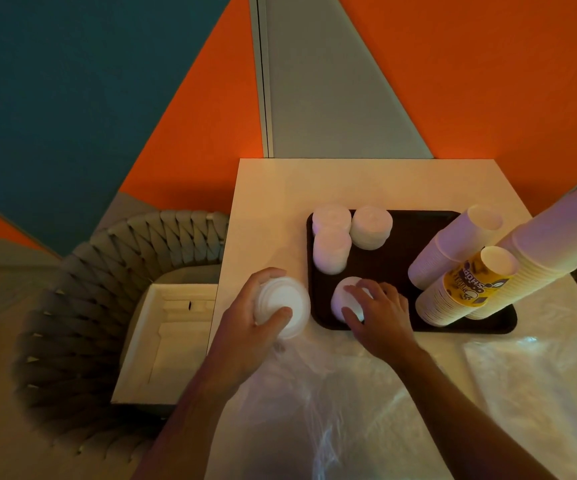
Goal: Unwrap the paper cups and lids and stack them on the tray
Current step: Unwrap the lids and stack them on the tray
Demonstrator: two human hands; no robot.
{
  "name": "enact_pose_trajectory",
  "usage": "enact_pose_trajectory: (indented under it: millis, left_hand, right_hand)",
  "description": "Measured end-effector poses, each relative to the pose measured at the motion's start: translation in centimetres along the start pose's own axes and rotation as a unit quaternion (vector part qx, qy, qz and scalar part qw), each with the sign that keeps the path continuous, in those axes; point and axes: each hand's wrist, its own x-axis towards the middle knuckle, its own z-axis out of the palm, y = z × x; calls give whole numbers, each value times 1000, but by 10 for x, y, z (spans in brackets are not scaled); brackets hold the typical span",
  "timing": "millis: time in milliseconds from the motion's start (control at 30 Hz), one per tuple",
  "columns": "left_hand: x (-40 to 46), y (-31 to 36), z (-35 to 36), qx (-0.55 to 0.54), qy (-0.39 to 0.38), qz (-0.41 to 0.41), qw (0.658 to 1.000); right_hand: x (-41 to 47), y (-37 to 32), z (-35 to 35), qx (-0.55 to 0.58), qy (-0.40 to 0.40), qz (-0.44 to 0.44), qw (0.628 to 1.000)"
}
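A dark brown tray (394,265) lies on the white table (280,188). Three stacks of white lids (370,226) stand at the tray's far left. Tall stacks of paper cups (453,247) rise from its right side, one with a yellow printed cup (477,282) on top. My left hand (256,317) grips a stack of white lids (285,303) just left of the tray, above the table. My right hand (380,313) grips a short stack of lids (347,296) standing on the tray's near left corner.
Clear plastic wrapping (349,403) is spread over the near part of the table. A grey woven armchair (107,289) stands to the left, holding an open white box (169,337). Orange, teal and grey wall panels lie behind the table.
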Motion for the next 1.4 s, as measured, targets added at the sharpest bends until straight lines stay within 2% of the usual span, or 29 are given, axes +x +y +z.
enact_pose_trajectory:
  millis: [100,167,267,333,433,600,800,967,1333,1400]
  left_hand:
    - [1,-1,-1,26,-2,18,999]
    - [1,-4,-1,33,6,21,999]
    - [2,-7,-1,32,29,22,999]
    - [2,-6,1,33,40,26,998]
    - [2,-3,2,23,38,45,998]
    - [-1,3,1,58,17,101,993]
    - [-2,5,3,55,23,87,994]
    - [-2,5,3,39,15,76,996]
    - [-1,6,5,31,45,74,996]
    - [-1,8,7,8,41,67,997]
  right_hand:
    - [-1,-9,-10,21,26,23,999]
    - [-3,-18,-23,154,48,18,987]
    - [-7,-41,-51,428,1,-6,904]
    - [-11,-53,-66,492,-19,-39,869]
    - [-15,-64,-74,495,-3,-73,866]
    - [-18,-71,-78,482,41,-79,872]
    - [-20,-75,-81,455,74,-75,884]
    - [-21,-75,-80,460,72,-62,883]
    - [-20,-72,-86,541,23,-38,840]
    - [-20,-71,-86,530,26,-44,846]
